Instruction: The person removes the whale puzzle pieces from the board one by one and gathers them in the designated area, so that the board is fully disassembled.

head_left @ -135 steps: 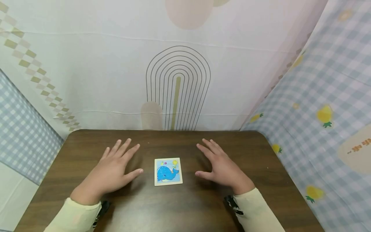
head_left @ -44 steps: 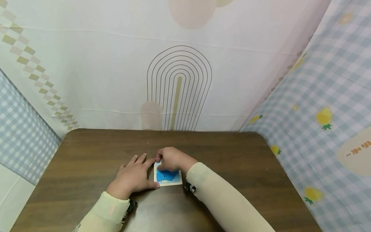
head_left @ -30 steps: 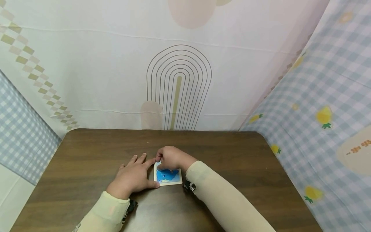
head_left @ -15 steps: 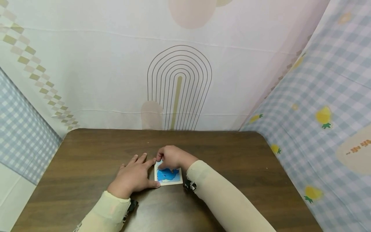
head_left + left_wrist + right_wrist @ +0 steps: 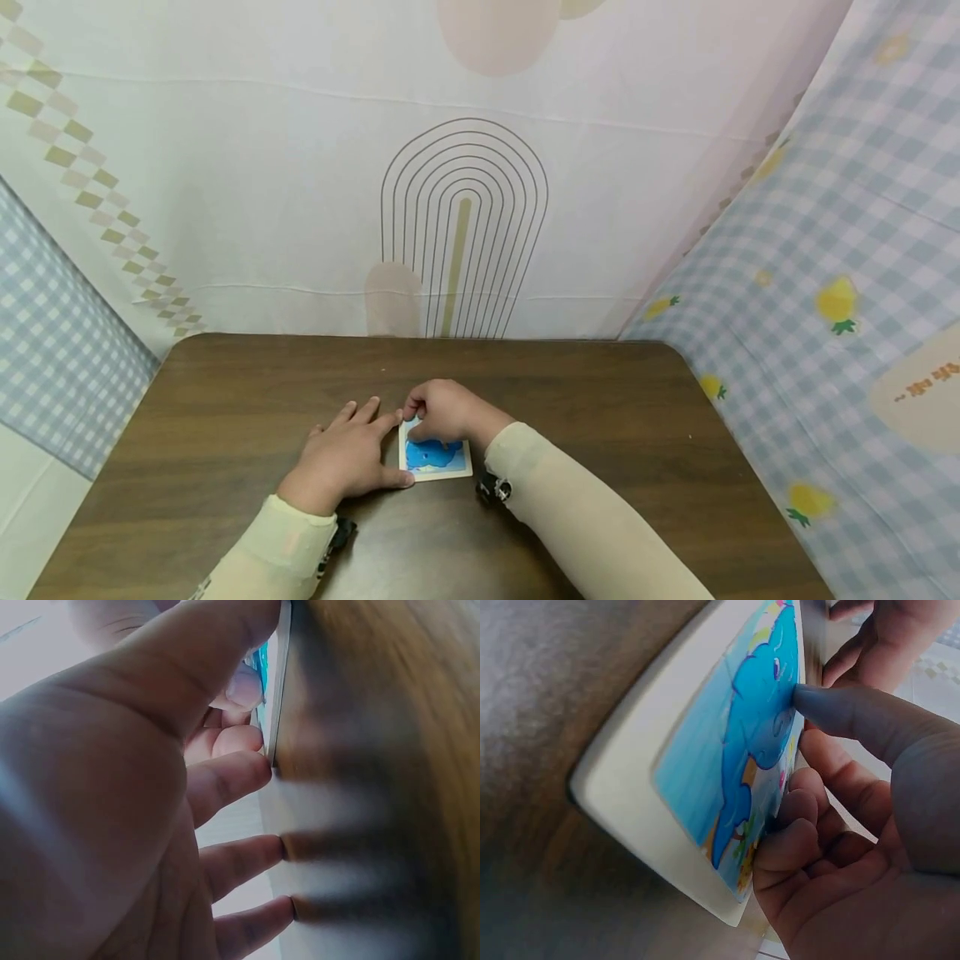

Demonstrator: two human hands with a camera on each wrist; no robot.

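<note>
A small square jigsaw puzzle (image 5: 435,454) with a blue whale picture and a pale wooden border lies flat on the table. Faint piece lines cross the picture (image 5: 769,697) in the right wrist view. My left hand (image 5: 341,462) is spread along its left side. Its thumb rests on the near left corner and the index fingertip (image 5: 259,766) touches the far left corner, the other fingertips standing on the table. My right hand (image 5: 446,410) reaches over the far part with curled fingers. Its thumb (image 5: 817,705) presses on the whale, and thumb and index finger pinch at the far left piece.
The brown wooden table (image 5: 600,417) has rounded far corners. Behind it hangs a white patterned cloth (image 5: 300,183). Checked cloths hang at the right (image 5: 787,333) and the left (image 5: 60,308).
Both hands have come in from either side of the puzzle, the left to its left edge, the right over its far part. In the last second and a half they have hardly moved.
</note>
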